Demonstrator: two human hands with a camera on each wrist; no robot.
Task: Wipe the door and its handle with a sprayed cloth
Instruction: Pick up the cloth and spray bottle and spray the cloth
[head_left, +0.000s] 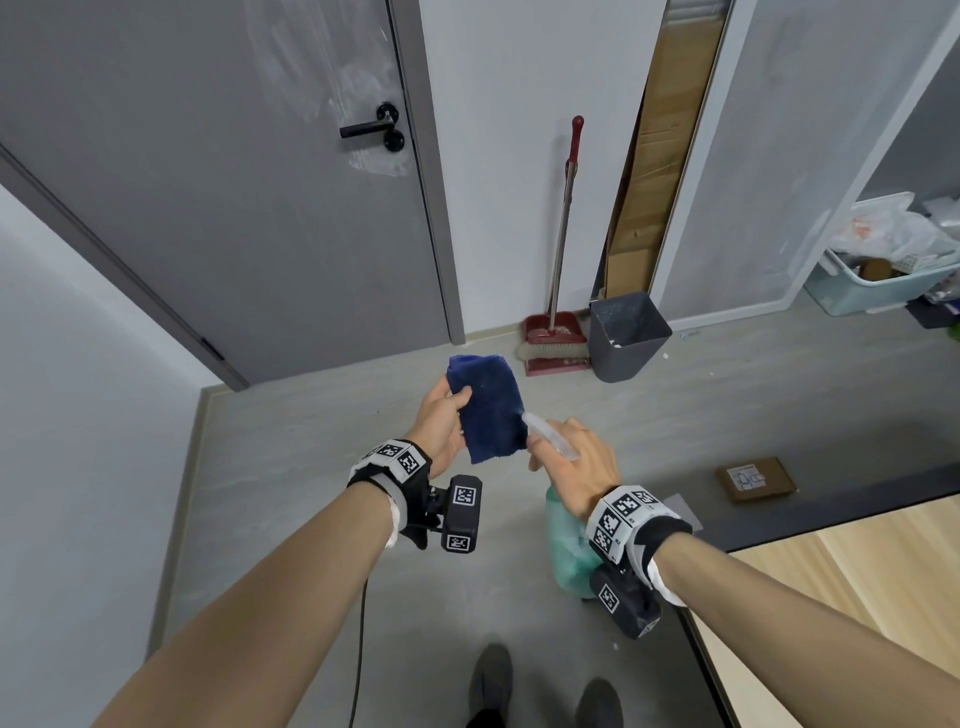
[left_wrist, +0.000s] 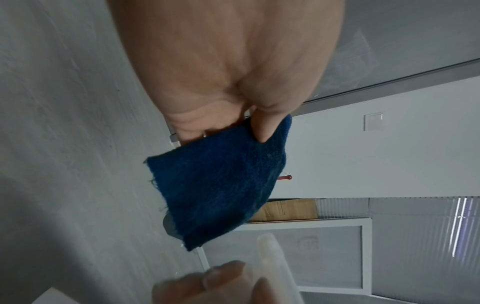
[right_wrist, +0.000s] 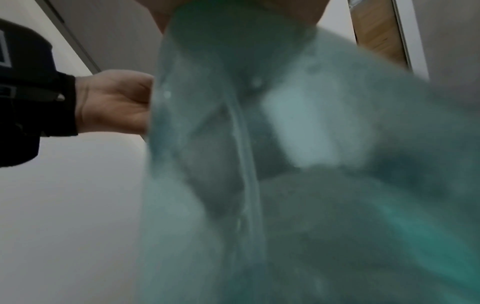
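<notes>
The grey door (head_left: 234, 208) fills your upper left, its black lever handle (head_left: 371, 127) at its right edge. At center frame, your right hand (head_left: 576, 467) grips a green spray bottle (head_left: 566, 545), nozzle just beside the blue cloth (head_left: 488, 410) pinched in your left hand (head_left: 441, 421).

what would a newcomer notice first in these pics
The blue cloth held up mid-frame by the left hand, with the right hand aiming a green spray bottle at it. Behind, the grey door with its black handle, and a red broom against the wall.
</notes>
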